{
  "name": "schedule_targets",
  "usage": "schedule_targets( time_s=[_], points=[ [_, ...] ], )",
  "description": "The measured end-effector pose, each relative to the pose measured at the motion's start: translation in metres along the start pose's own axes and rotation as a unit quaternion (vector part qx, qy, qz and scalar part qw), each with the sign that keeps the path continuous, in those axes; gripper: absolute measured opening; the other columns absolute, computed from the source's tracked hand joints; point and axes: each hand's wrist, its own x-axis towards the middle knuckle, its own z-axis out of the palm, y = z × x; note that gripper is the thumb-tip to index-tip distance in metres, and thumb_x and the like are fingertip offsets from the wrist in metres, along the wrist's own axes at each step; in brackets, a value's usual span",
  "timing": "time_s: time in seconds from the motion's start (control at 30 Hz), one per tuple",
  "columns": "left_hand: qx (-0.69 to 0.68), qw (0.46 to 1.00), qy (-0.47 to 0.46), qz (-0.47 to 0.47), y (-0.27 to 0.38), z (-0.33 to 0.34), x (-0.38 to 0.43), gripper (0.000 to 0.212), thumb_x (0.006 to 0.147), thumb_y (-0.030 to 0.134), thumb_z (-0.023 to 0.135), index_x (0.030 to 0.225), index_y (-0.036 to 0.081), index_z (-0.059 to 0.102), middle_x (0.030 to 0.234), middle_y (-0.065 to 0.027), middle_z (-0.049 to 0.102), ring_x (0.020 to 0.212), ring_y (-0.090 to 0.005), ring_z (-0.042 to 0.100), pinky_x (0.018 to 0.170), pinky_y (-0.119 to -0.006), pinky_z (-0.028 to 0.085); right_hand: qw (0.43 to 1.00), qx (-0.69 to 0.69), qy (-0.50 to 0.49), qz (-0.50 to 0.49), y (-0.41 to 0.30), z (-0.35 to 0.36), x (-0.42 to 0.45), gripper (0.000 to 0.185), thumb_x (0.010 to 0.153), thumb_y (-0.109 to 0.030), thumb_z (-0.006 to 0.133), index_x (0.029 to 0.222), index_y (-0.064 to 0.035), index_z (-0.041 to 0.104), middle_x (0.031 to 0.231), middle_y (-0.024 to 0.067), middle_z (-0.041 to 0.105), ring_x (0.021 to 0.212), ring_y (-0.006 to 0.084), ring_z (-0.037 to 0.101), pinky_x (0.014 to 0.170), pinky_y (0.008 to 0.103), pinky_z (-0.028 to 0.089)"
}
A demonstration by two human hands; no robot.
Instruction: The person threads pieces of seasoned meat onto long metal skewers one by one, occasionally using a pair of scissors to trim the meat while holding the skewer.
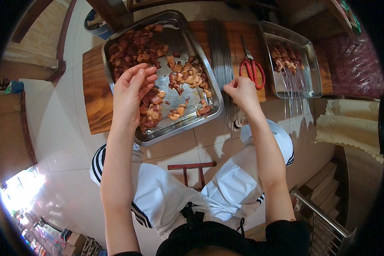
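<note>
My left hand (135,84) hovers over the metal tray (176,132), its fingers loosely curled and apart, with no item visible in it. Cut, marinated meat pieces (136,48) fill the tray's left side, and a smaller heap of meat (188,75) lies on its right. At the lower edge of the bundle of thin metal skewers (219,51), my right hand (243,92) has its thumb and index finger pinched together. Whether a skewer is between those fingertips is hidden. Red-handled scissors (252,65) lie just beyond the right hand, blades pointing away.
A second metal tray (313,73) at the right holds several skewers threaded with meat (284,57), their bare ends overhanging its near rim. Both trays rest on a wooden board (96,96). A red stool frame (192,166) stands between my knees. Metal railing (323,211) and stairs (326,182) are lower right.
</note>
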Motion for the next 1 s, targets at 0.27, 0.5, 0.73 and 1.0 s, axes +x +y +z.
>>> schedule_targets(
  time_s=[0.27, 0.5, 0.73, 1.0],
  points=[
    [0.003, 0.981, -0.18, -0.069, 0.004, -0.01, -0.005, 0.081, 0.085, 0.055, 0.053, 0.14, 0.001, 0.026, 0.136, -0.0148, 0.041, 0.125, -0.0236, 0.041, 0.1, -0.033, 0.039, 0.963, 0.128, -0.117, -0.208, -0.048, -0.015, -0.055, 0.009, 0.065, -0.007, 0.062, 0.065, -0.0013, 0.055, 0.056, 0.0077, 0.052, 0.05, 0.0145, 0.052, 0.048, 0.0272, 0.04],
    [-0.067, 0.926, -0.368, -0.052, 0.015, -0.004, -0.008, 0.088, 0.083, 0.062, 0.047, 0.145, 0.01, 0.013, 0.143, -0.013, 0.032, 0.13, -0.0231, 0.035, 0.105, -0.033, 0.032, 0.895, 0.184, -0.278, -0.297, -0.055, 0.007, -0.104, 0.014, 0.067, 0.0, 0.057, 0.08, -0.0009, 0.052, 0.07, 0.0057, 0.056, 0.054, 0.0112, 0.055, 0.048, 0.0279, 0.045],
    [-0.074, 0.922, -0.375, -0.059, 0.011, -0.003, -0.013, 0.084, 0.086, 0.063, 0.037, 0.146, 0.01, 0.011, 0.143, -0.013, 0.032, 0.13, -0.0237, 0.035, 0.106, -0.035, 0.031, 0.807, 0.477, -0.347, -0.025, -0.06, 0.009, -0.117, 0.018, 0.089, -0.003, 0.051, 0.106, 0.0017, 0.051, 0.089, 0.0115, 0.059, 0.072, 0.0148, 0.061, 0.065, 0.0274, 0.051],
    [-0.183, 0.907, -0.357, -0.131, -0.04, 0.032, -0.033, 0.075, 0.089, 0.054, 0.043, 0.141, 0.004, 0.023, 0.134, -0.0135, 0.042, 0.122, -0.022, 0.044, 0.101, -0.033, 0.038, 0.82, 0.516, -0.077, -0.234, -0.036, 0.002, -0.096, 0.026, 0.092, -0.022, 0.054, 0.103, 0.0006, 0.058, 0.099, 0.0146, 0.06, 0.089, 0.0227, 0.059, 0.08, 0.0352, 0.048]
  ],
)
